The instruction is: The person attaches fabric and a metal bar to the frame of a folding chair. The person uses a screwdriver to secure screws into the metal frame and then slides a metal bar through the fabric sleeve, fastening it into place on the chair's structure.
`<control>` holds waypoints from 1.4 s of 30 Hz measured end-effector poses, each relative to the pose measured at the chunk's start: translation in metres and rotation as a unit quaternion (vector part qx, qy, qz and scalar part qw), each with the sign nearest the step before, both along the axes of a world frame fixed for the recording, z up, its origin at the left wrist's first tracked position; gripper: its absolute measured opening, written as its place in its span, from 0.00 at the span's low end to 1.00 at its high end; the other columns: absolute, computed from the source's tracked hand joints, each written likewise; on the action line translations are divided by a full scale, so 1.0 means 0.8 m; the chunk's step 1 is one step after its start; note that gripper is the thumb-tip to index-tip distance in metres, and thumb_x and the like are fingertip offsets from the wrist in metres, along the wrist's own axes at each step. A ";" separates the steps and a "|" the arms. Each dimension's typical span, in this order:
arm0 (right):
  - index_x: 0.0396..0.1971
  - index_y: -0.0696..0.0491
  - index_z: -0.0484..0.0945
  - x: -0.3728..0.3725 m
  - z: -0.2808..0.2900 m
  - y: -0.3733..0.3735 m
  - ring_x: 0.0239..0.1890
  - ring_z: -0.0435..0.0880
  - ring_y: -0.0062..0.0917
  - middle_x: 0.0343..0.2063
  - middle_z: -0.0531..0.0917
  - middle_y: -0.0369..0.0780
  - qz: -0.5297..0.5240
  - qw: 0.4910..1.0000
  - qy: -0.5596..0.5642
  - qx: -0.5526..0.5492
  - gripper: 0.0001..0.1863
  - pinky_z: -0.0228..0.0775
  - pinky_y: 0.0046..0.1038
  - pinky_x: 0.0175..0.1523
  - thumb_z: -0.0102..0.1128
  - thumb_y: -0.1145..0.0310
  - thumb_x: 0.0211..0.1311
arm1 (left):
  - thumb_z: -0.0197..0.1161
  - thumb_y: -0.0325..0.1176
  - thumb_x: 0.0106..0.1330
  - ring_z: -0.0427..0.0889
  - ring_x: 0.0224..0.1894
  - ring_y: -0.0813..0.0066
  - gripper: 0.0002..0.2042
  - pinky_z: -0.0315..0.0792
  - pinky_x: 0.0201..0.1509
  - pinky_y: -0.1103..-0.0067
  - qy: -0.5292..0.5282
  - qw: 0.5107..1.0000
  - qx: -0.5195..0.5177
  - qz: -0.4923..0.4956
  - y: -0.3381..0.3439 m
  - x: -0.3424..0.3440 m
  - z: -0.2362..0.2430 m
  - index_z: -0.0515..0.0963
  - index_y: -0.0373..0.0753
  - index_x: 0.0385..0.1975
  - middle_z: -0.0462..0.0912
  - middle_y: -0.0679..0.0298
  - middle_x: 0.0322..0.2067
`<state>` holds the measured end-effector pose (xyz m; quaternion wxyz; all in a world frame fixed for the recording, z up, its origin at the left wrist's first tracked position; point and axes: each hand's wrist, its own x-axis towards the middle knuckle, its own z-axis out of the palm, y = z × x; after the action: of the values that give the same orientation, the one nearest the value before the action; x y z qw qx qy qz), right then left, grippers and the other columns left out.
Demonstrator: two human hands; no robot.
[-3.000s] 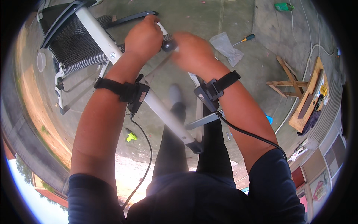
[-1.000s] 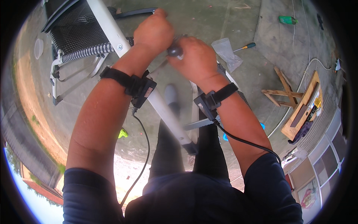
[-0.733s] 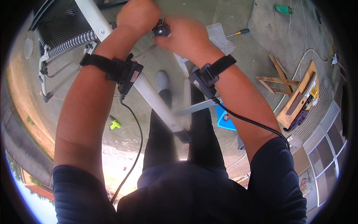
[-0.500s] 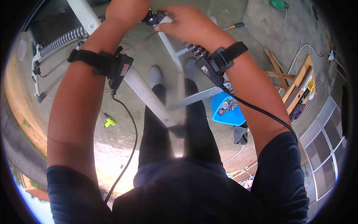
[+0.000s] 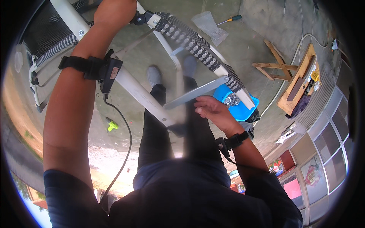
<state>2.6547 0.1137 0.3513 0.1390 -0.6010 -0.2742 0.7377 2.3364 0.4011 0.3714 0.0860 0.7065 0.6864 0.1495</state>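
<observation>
Two bare hands work on a white metal folding frame with black mesh point(image 5: 197, 41), partly assembled as far as can be judged. The left hand point(image 5: 114, 11), upper left of the frame, is closed around a black joint. The right hand point(image 5: 211, 110), centre, pinches something small beside one blue tray of silver hardware point(image 5: 237, 106). One screwdriver point(image 5: 230, 19) lies on the floor, upper right.

Left hand point(image 5: 114, 13) gripping white frame point(image 5: 140, 97), right hand point(image 5: 213, 112) beside blue tray point(image 5: 243, 110)
</observation>
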 end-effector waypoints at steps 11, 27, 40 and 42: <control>0.59 0.58 0.77 -0.044 -0.068 0.031 0.52 0.86 0.26 0.51 0.84 0.41 -0.027 0.977 0.209 -0.041 0.19 0.77 0.29 0.61 0.59 0.68 0.72 | 0.55 0.32 0.66 0.85 0.39 0.51 0.11 0.78 0.45 0.61 0.199 0.963 0.102 -0.152 0.028 0.009 -0.059 0.80 0.38 0.44 0.85 0.47 0.34; 0.48 0.59 0.84 0.008 -0.077 0.045 0.44 0.88 0.24 0.42 0.89 0.41 -0.009 0.988 0.155 -0.002 0.14 0.80 0.25 0.52 0.63 0.67 0.68 | 0.51 0.34 0.69 0.86 0.37 0.49 0.13 0.78 0.43 0.60 -0.029 0.997 -0.054 0.052 0.038 0.083 -0.001 0.78 0.35 0.46 0.86 0.48 0.31; 0.42 0.58 0.82 0.133 -0.008 0.037 0.42 0.86 0.23 0.36 0.87 0.38 0.155 0.988 -0.008 -0.007 0.13 0.77 0.27 0.52 0.61 0.63 0.72 | 0.51 0.37 0.66 0.86 0.49 0.57 0.21 0.75 0.57 0.70 -0.043 0.992 -0.111 0.039 0.062 0.066 0.009 0.77 0.37 0.57 0.89 0.56 0.41; 0.41 0.59 0.82 0.147 0.009 0.040 0.39 0.86 0.25 0.34 0.87 0.40 0.182 0.981 -0.064 0.002 0.15 0.77 0.29 0.48 0.63 0.61 0.70 | 0.50 0.36 0.67 0.87 0.48 0.57 0.21 0.76 0.56 0.70 -0.034 0.993 -0.107 0.037 0.063 0.070 0.021 0.77 0.37 0.56 0.90 0.58 0.40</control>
<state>2.7725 0.1460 0.3588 -0.0139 -0.5867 -0.3883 0.7105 2.3923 0.4517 0.3882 0.1789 0.6618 0.7208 0.1028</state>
